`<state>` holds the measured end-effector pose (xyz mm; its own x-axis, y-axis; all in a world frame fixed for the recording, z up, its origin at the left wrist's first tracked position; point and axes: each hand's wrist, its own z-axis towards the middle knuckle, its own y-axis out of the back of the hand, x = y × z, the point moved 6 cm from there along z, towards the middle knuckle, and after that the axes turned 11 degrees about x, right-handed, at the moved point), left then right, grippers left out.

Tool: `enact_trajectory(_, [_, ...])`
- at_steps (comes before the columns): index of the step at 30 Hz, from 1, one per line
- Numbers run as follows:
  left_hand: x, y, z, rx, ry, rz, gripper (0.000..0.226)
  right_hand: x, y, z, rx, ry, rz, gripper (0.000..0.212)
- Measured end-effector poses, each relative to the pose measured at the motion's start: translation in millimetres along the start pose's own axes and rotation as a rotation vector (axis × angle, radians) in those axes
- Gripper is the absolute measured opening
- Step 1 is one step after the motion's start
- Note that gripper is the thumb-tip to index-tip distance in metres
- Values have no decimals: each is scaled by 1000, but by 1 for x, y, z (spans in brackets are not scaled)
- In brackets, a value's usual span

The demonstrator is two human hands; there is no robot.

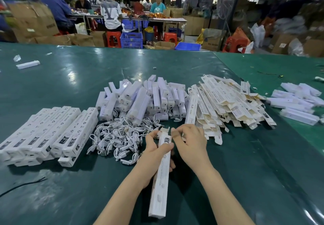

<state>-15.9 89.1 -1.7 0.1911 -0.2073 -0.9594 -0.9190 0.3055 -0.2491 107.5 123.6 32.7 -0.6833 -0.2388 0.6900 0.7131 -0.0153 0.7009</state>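
Long white box (162,170) sits mid-near over the green desk (70,77), its far end open. Left hand (156,152) wraps its upper part, thumb across the top face. Right hand (190,142) is at the far end, fingers curled, pinching the end flap (166,130). Cable pile (119,140) just left, flat cartons (226,105) far right.

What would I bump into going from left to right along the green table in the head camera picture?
rows of packed white boxes → tangle of white cables → held long white box → heap of flat unfolded cartons → loose pile of white boxes
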Motion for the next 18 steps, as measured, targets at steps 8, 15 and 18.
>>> enact_trajectory(8, [1,2,1,-23,-4,-3,34,11,-6,57,391,-9,-542,28])
enact_trajectory(15, [-1,10,4,-168,-80,-97,24,9,16,57,222,100,-422,12])
enact_trajectory(18, [1,17,6,-282,-105,-189,19,7,37,30,120,146,66,10])
